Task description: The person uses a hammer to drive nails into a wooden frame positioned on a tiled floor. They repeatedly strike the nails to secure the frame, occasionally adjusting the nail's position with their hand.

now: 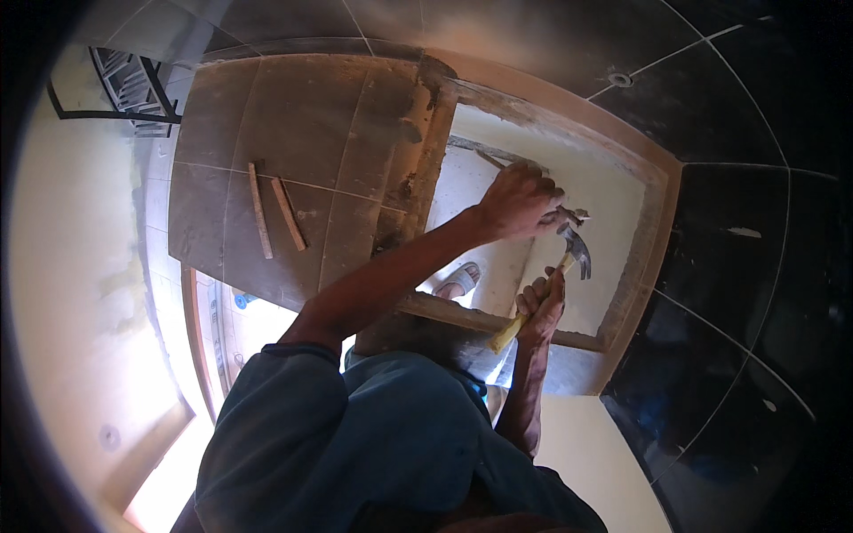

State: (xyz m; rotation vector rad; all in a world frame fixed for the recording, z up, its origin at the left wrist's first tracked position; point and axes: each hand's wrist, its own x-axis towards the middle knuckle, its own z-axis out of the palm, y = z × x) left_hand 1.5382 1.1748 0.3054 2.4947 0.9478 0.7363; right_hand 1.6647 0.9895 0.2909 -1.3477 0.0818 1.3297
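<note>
My right hand (544,302) is wrapped round the yellow handle of a claw hammer (576,249), its metal head pointing up and its claw to the right. Just above the hammer head, my left hand (522,202) is closed in a pinch on a short reddish-brown strip (567,216). A pale bit (582,213) shows at the strip's end; I cannot make out what it is. Hammer head and strip are very close, and whether they touch is unclear. Both hands are over a rectangular cut-out (613,266) in the counter.
Two narrow brown strips (259,209) (289,213) lie on the dark tiled counter (209,213) at left. Rough edges (413,169) frame the cut-out. A sandalled foot (459,281) shows below through it. Dark tiled wall (720,240) rises at right; a black metal frame (133,84) stands far left.
</note>
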